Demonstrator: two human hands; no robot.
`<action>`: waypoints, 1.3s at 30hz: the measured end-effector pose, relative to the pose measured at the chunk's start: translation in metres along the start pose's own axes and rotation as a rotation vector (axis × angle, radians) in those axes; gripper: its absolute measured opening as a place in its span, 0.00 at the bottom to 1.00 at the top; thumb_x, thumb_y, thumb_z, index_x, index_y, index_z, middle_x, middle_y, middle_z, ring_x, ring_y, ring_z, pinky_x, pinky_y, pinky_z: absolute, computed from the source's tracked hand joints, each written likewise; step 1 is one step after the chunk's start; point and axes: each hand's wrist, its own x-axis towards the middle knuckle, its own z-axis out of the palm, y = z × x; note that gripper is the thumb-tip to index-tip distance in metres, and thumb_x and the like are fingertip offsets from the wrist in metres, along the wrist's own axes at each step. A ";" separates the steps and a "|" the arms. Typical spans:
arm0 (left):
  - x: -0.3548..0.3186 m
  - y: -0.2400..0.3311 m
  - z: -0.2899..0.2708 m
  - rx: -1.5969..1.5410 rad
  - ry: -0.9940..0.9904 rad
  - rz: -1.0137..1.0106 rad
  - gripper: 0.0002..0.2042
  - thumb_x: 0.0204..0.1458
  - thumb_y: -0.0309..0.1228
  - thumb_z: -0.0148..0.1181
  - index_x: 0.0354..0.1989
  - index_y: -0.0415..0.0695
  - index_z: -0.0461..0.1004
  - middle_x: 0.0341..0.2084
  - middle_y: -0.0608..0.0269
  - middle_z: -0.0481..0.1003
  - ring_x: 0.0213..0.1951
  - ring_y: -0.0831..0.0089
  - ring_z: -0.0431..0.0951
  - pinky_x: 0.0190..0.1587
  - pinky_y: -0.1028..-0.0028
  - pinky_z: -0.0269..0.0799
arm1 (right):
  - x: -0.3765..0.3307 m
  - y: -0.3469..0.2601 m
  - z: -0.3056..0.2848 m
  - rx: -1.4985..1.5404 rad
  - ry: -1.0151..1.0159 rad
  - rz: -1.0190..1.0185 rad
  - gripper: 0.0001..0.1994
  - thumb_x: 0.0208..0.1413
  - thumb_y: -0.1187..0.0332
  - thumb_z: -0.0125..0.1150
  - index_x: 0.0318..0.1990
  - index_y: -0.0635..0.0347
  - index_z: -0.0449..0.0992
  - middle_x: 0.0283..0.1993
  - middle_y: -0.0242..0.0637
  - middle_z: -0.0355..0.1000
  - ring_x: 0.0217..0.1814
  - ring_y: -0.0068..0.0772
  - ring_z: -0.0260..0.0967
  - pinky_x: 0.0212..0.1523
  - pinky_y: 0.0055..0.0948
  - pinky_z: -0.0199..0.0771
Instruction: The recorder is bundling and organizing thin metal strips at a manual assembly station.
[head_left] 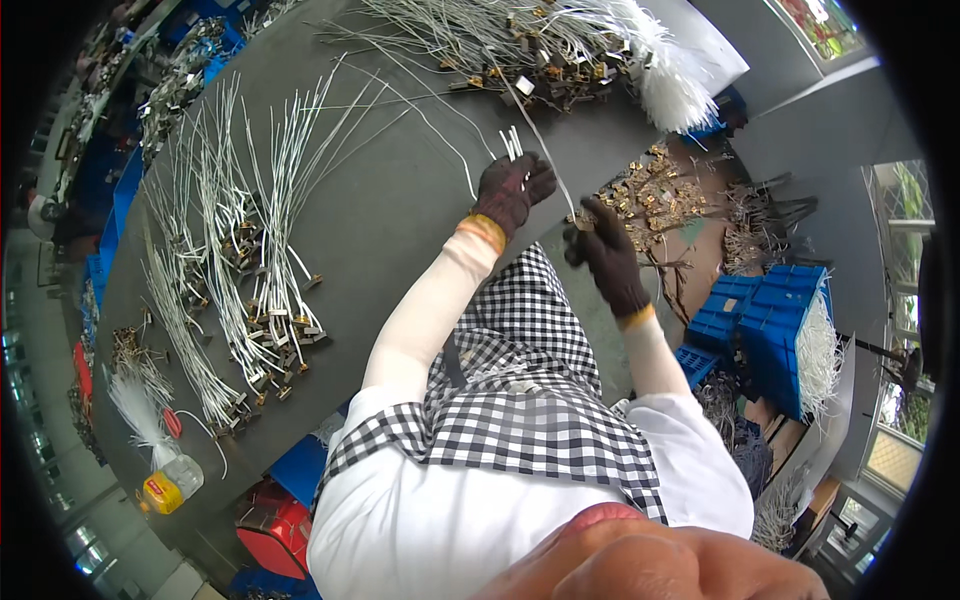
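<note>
White wires (pixel 513 143) bunched in left hand (pixel 512 192) over table (pixel 400 200); single wire (pixel 546 150) seemingly pinched in right hand (pixel 608 255) just off table's edge: best guided gently, without kinks or snags.

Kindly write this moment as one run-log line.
left hand: gloved, gripping white wires | right hand: gloved, at single wire's end | table: wire bundles

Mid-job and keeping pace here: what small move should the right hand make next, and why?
Probably draw the single wire toward the body with the right hand: its lower end meets those gloved fingers, while it stretches up toward the wire pile. The left hand already holds white ends.
</note>
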 end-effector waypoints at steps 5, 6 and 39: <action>0.050 -0.028 0.007 -0.335 -0.036 -0.061 0.10 0.58 0.26 0.57 0.45 0.33 0.72 0.38 0.47 0.78 0.40 0.54 0.81 0.48 0.55 0.81 | -0.119 0.024 -0.051 0.110 -0.024 0.315 0.09 0.61 0.65 0.59 0.45 0.57 0.72 0.35 0.33 0.72 0.27 0.20 0.66 0.26 0.21 0.65; 0.058 -0.026 0.005 -0.251 -0.058 -0.052 0.09 0.59 0.26 0.54 0.45 0.34 0.73 0.39 0.49 0.78 0.41 0.55 0.81 0.49 0.58 0.81 | -0.138 0.033 -0.066 0.115 -0.019 0.314 0.09 0.61 0.65 0.59 0.45 0.57 0.72 0.35 0.33 0.72 0.27 0.20 0.66 0.26 0.21 0.65; -0.111 -0.024 0.002 0.225 -0.204 -0.048 0.14 0.63 0.32 0.53 0.53 0.37 0.73 0.45 0.56 0.78 0.49 0.64 0.79 0.52 0.64 0.77 | -0.063 0.048 -0.014 0.010 -0.265 0.349 0.14 0.67 0.63 0.39 0.42 0.60 0.70 0.27 0.36 0.73 0.13 0.19 0.56 0.15 0.20 0.55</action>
